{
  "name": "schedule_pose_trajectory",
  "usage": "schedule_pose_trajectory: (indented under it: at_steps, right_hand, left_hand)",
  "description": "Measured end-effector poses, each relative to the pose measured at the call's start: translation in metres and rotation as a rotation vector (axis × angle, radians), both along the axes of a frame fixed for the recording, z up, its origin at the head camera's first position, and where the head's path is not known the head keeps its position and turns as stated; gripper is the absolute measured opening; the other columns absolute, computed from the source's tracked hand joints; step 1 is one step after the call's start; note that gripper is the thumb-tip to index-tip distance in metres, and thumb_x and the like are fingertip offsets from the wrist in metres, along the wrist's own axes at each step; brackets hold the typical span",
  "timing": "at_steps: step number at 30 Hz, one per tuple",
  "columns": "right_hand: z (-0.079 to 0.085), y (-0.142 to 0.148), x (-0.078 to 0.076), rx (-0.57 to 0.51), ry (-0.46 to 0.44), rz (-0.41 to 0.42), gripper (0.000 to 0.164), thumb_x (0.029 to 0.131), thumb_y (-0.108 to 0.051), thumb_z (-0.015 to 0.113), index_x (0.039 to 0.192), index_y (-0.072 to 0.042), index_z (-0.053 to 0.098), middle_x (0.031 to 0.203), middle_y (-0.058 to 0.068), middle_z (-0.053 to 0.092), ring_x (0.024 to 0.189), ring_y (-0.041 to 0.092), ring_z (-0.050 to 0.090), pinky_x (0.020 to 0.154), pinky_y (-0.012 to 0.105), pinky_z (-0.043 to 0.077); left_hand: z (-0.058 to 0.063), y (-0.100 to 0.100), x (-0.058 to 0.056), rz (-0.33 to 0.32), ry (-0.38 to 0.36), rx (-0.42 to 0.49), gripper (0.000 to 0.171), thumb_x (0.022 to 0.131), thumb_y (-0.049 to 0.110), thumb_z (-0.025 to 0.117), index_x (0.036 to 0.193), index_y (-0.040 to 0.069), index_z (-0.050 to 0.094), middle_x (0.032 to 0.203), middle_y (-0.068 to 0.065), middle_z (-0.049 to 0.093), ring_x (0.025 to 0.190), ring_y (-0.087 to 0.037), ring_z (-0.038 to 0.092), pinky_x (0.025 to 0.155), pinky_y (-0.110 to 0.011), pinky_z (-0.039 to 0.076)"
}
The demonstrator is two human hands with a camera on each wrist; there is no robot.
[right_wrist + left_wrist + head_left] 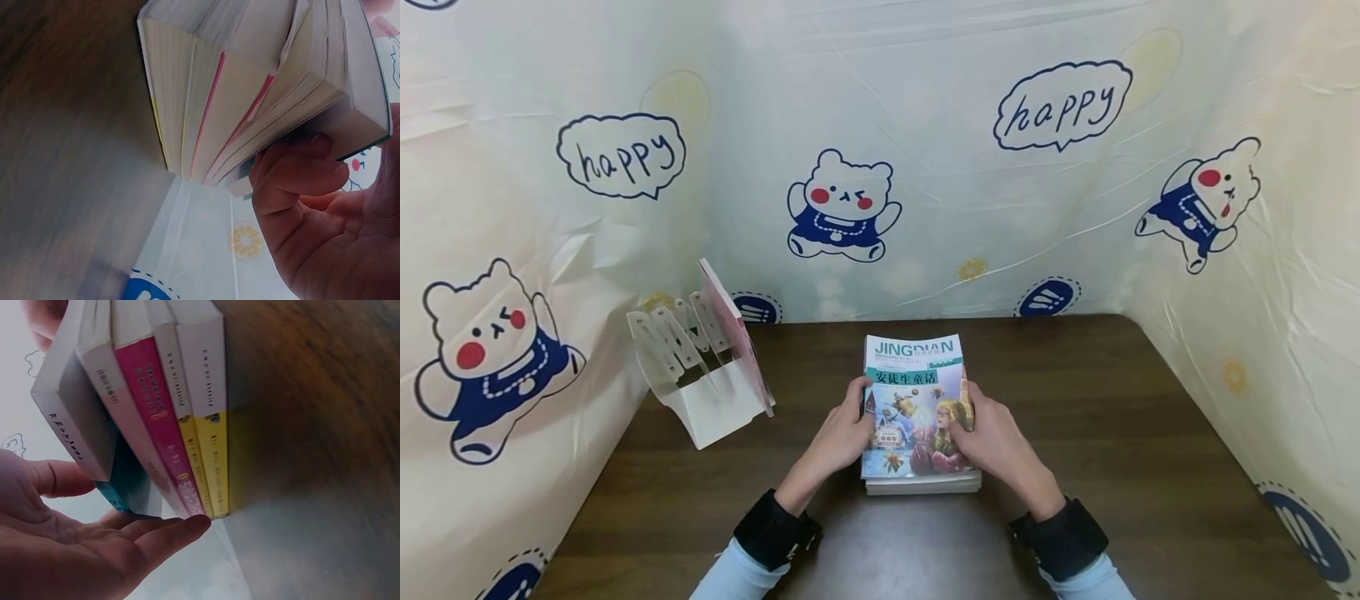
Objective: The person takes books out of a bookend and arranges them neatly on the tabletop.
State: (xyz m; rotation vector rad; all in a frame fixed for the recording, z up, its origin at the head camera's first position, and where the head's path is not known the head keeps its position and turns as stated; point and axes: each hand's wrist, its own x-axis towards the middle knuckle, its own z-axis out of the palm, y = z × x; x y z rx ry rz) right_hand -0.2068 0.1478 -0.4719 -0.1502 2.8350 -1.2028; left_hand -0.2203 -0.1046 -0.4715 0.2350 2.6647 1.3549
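A stack of books lies on the table in the head view. On top is a book with an illustrated cover and teal lettering. My left hand holds its left side, thumb over the cover. In the left wrist view, the fingers reach past the spines of the lower books, which are pink, magenta and yellow-and-white. My right hand grips the right side, thumb on the cover. The right wrist view shows curled fingers under the top book, which is tilted away from the pages below.
A white folding book stand with a pink side panel stands at the table's left rear. The brown wooden table is bordered behind and at the sides by a cloth printed with cartoon bears.
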Motion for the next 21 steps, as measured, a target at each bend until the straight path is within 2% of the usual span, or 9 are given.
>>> schedule_pose_trajectory:
  at_steps: [3,11,14,16,18,21]
  right_hand:
    - [0.0004,0.0004,-0.0002,0.013,0.007,0.003,0.077,0.096,-0.023,0.071,0.158,0.005,0.034,0.143,0.028,0.062,0.101,0.029,0.067,0.089,0.048,0.063]
    - [0.0022,0.0017,0.0007,0.039,-0.007,0.001,0.078,0.096,-0.026,0.070,0.158,0.005,0.033,0.145,0.028,0.060,0.103,0.030,0.067,0.089,0.048,0.063]
    - [0.0019,0.0029,0.0015,0.080,-0.013,-0.010,0.080,0.096,-0.030,0.070,0.158,0.004,0.034,0.143,0.026,0.062,0.099,0.029,0.068,0.080,0.043,0.064]
    - [0.0011,0.0037,0.0016,0.106,-0.017,-0.018,0.081,0.095,-0.033,0.070,0.158,0.003,0.034,0.142,0.025,0.063,0.095,0.027,0.069,0.069,0.038,0.062]
    - [0.0000,0.0044,0.0016,0.120,-0.018,-0.019,0.082,0.095,-0.034,0.071,0.158,0.003,0.034,0.141,0.024,0.064,0.088,0.024,0.069,0.058,0.034,0.056]
    - [-0.0015,0.0047,0.0009,0.120,-0.023,-0.017,0.083,0.094,-0.034,0.070,0.159,0.003,0.034,0.138,0.024,0.066,0.079,0.020,0.067,0.049,0.032,0.049]
  left_hand:
    - [-0.0023,-0.0002,-0.0009,-0.012,-0.010,-0.023,0.054,0.107,0.013,0.042,0.159,0.008,0.029,0.155,-0.031,0.048,0.109,-0.035,0.061,0.088,-0.051,0.049]
    - [-0.0043,0.0008,-0.0036,-0.030,-0.032,-0.024,0.055,0.108,0.015,0.041,0.160,0.008,0.026,0.150,-0.030,0.051,0.105,-0.033,0.062,0.089,-0.050,0.049]
    - [-0.0060,0.0012,-0.0041,-0.035,-0.037,-0.030,0.056,0.107,0.014,0.040,0.161,0.007,0.025,0.150,-0.031,0.051,0.105,-0.032,0.062,0.091,-0.051,0.050]
    - [-0.0067,0.0014,-0.0042,-0.037,-0.038,-0.030,0.056,0.107,0.014,0.040,0.161,0.007,0.025,0.150,-0.031,0.051,0.106,-0.032,0.062,0.092,-0.052,0.049]
    - [-0.0070,0.0013,-0.0039,-0.038,-0.038,-0.028,0.057,0.107,0.014,0.040,0.161,0.007,0.025,0.150,-0.031,0.051,0.106,-0.033,0.062,0.093,-0.052,0.049]
    - [-0.0070,0.0007,-0.0037,-0.045,-0.036,-0.029,0.057,0.107,0.013,0.040,0.161,0.006,0.024,0.150,-0.032,0.051,0.106,-0.034,0.061,0.091,-0.051,0.047]
